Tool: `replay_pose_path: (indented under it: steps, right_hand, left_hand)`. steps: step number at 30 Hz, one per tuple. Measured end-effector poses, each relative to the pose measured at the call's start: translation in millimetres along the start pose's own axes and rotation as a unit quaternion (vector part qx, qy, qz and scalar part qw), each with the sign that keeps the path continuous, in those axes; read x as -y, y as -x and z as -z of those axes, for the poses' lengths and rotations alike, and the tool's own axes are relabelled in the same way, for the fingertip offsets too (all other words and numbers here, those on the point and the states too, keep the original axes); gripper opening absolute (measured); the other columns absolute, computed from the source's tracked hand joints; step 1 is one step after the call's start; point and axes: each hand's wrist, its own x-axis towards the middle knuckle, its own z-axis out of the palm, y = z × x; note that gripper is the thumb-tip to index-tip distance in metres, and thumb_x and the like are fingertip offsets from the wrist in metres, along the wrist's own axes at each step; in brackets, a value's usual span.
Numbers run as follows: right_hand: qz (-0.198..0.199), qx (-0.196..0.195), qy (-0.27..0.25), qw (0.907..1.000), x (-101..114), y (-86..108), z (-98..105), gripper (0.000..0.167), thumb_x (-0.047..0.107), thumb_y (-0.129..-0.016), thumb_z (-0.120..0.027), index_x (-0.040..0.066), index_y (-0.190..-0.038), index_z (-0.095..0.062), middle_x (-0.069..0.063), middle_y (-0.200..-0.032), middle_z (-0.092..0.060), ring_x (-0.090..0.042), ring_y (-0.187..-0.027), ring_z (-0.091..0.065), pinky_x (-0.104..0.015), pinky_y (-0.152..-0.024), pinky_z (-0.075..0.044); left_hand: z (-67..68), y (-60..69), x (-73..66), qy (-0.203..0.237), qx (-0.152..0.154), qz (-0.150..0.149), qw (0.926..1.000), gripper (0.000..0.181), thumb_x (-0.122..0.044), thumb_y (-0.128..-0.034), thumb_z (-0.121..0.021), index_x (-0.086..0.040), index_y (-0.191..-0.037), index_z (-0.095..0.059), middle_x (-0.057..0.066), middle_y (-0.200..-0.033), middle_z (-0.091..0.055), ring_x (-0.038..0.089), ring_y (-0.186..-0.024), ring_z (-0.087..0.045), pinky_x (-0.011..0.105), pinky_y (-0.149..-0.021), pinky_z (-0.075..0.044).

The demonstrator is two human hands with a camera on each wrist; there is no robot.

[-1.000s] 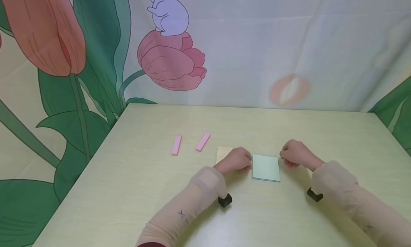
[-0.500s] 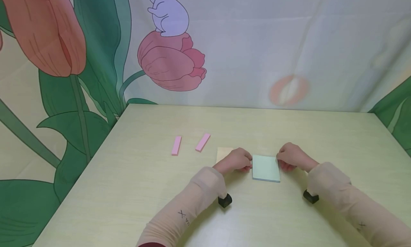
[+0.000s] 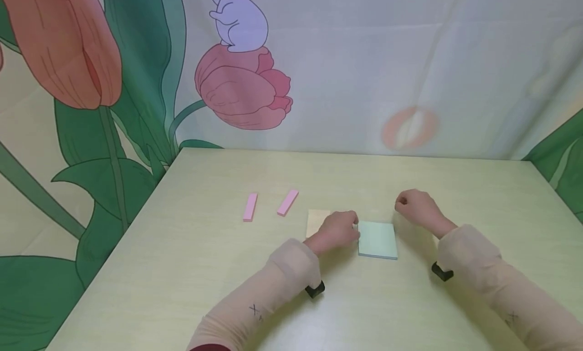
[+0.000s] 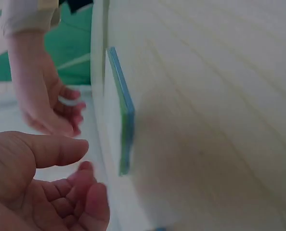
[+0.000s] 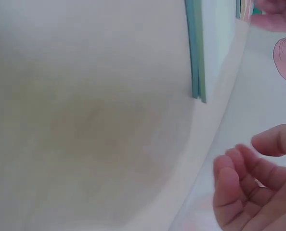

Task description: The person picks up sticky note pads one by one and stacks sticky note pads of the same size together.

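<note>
A square pale green pad of sticky notes (image 3: pixel 377 239) lies on a blue one of about the same size; both layers show at the edge in the left wrist view. My left hand (image 3: pixel 336 231) is at the stack's left edge, thumb and fingers apart with nothing between them; contact with the edge is unclear. Off the stack's far right corner, my right hand (image 3: pixel 419 209) hovers with loosely bent fingers, and the right wrist view shows it holding nothing. A cream pad (image 3: pixel 317 220) lies partly hidden behind my left hand.
Two narrow pink strips (image 3: pixel 250 206) lie apart on the table (image 3: pixel 205 270), farther left. In the right wrist view, edges of another layered stack (image 5: pixel 241 9) show near my left hand. A printed cloth (image 3: pixel 346 77) hangs behind the table's far edge.
My right hand came in to the stack's right edge, then lifted away toward the far side. My left hand shifted slightly and its fingers spread. The stack has hardly moved.
</note>
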Motion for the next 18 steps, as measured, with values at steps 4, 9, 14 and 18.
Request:
replay_pose_path:
  steps: [4, 9, 14, 18]
  right_hand:
    - [0.055, -0.028, 0.017, 0.9979, 6, -9.6, 1, 0.020, 0.009, -0.081, -0.045, 0.000, -0.081, -0.063, -0.005, -0.067, -0.055, -0.015, -0.057, -0.043, -0.024, -0.052, -0.034]
    - [0.112, 0.016, 0.035, 0.9929, 17, -20.9, -8, 0.018, 0.009, -0.081, -0.048, 0.002, -0.076, -0.064, -0.002, -0.065, -0.055, -0.013, -0.059, -0.043, -0.023, -0.055, -0.035]
    - [0.117, 0.066, 0.042, 0.9901, 23, -24.4, -17, 0.017, 0.008, -0.081, -0.050, 0.003, -0.075, -0.065, 0.000, -0.064, -0.055, -0.012, -0.060, -0.043, -0.022, -0.056, -0.035]
    - [0.110, 0.091, 0.052, 0.9884, 21, -24.9, -22, 0.016, 0.010, -0.082, -0.052, 0.005, -0.074, -0.065, 0.001, -0.065, -0.054, -0.012, -0.060, -0.043, -0.023, -0.057, -0.035]
  left_hand:
    - [-1.4, 8.7, -17.0, -0.081, 0.011, -0.040, 0.9958, 0.015, -0.019, -0.0815, -0.058, -0.014, -0.095, -0.056, -0.004, -0.084, -0.060, 0.009, -0.062, -0.046, 0.019, -0.052, -0.035]
    - [-13.6, 16.0, -33.2, -0.158, 0.048, -0.104, 0.9807, 0.010, -0.017, -0.0806, -0.058, -0.018, -0.073, -0.051, -0.009, -0.064, -0.049, 0.007, -0.054, -0.043, 0.019, -0.046, -0.033]
    - [-23.9, 16.3, -38.5, -0.217, 0.043, -0.097, 0.9703, 0.015, -0.016, -0.0807, -0.056, -0.018, -0.069, -0.049, -0.008, -0.059, -0.047, 0.008, -0.051, -0.040, 0.022, -0.042, -0.033]
    - [-27.6, 13.9, -38.5, -0.243, 0.036, -0.087, 0.9655, 0.017, -0.017, -0.0805, -0.057, -0.017, -0.066, -0.047, -0.006, -0.058, -0.045, 0.009, -0.050, -0.038, 0.023, -0.041, -0.033]
